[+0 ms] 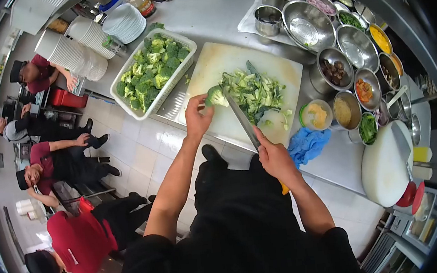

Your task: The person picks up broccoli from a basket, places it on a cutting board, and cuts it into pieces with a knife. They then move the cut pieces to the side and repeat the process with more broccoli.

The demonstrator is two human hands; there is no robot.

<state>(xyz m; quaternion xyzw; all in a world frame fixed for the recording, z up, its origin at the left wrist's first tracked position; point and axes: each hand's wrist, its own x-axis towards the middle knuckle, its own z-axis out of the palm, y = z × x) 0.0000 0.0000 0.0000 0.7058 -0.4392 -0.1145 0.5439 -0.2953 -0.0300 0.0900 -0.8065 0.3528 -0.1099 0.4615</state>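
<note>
My left hand [199, 116] is closed on a broccoli floret [217, 96], its cut stem side turned to the right. In my right hand [276, 158] is the handle of a large knife [241, 117], whose blade points up and to the left, its tip close beside the floret. Both hands are over the near side of a white cutting board [206, 64]. A heap of chopped broccoli leaves and stem pieces [261, 93] covers the board's right half. Left of the board, a white plastic basket [189, 47] holds many broccoli florets [152, 72].
Metal bowls [309, 25] and containers of ingredients crowd the counter's right side. A blue cloth [308, 143] lies by the board's near right corner. Stacked white plates [124, 23] and containers [71, 56] stand at back left. Several people in caps [80, 234] are at left.
</note>
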